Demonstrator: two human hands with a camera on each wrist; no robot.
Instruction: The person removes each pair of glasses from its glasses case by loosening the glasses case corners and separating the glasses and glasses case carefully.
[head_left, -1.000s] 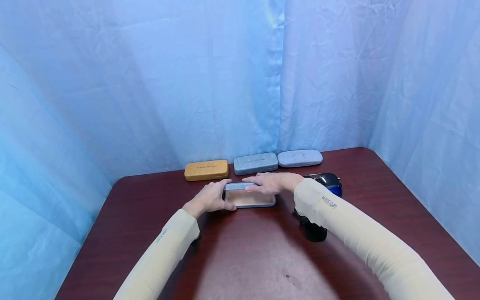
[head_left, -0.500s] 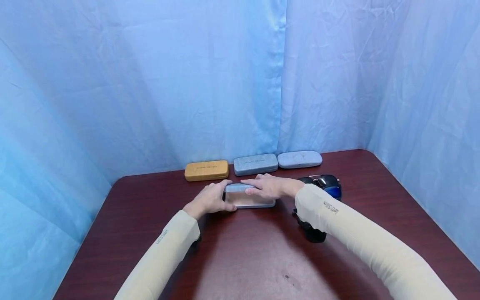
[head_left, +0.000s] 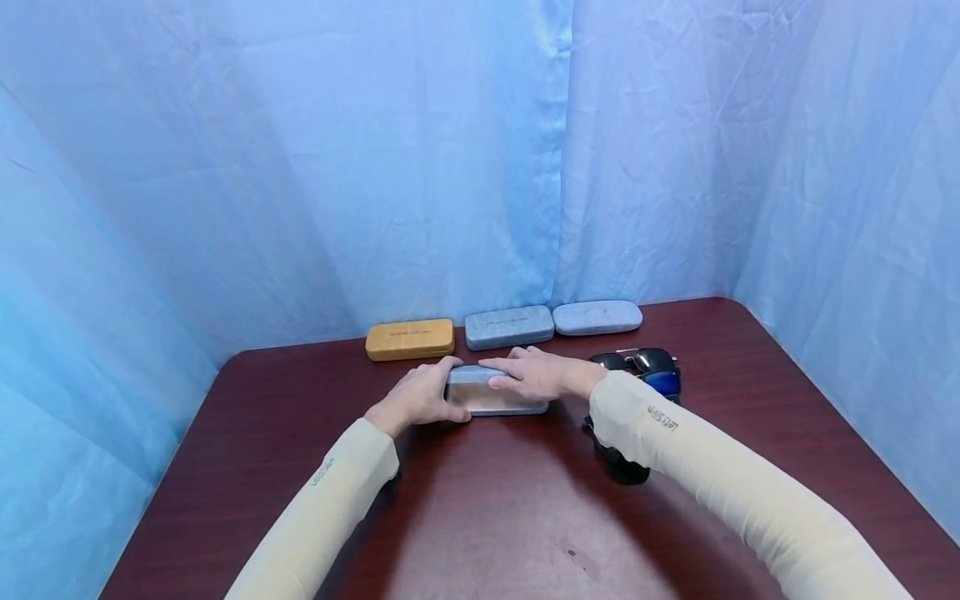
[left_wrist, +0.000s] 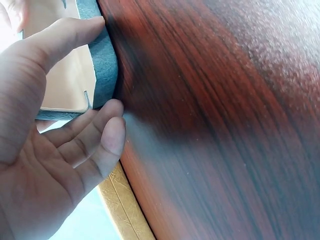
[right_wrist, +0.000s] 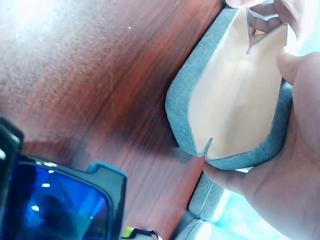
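Three closed cases are lined up along the far edge of the dark red table (head_left: pixel 480 517): a tan case (head_left: pixel 409 339) on the left, a grey case (head_left: pixel 509 327) in the middle and a pale blue case (head_left: pixel 597 317) on the right. Sunglasses (head_left: pixel 651 370) with blue lenses are seen on the table's right part. The table is enclosed by a blue curtain (head_left: pixel 375 167).

Sunglasses (head_left: pixel 647 368) partly behind right sleeve (head_left: pixel 675 433)

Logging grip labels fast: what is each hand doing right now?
Left hand: grips the left end of the open grey glasses case.
Right hand: fingers and thumb curl round the case's raised lid.
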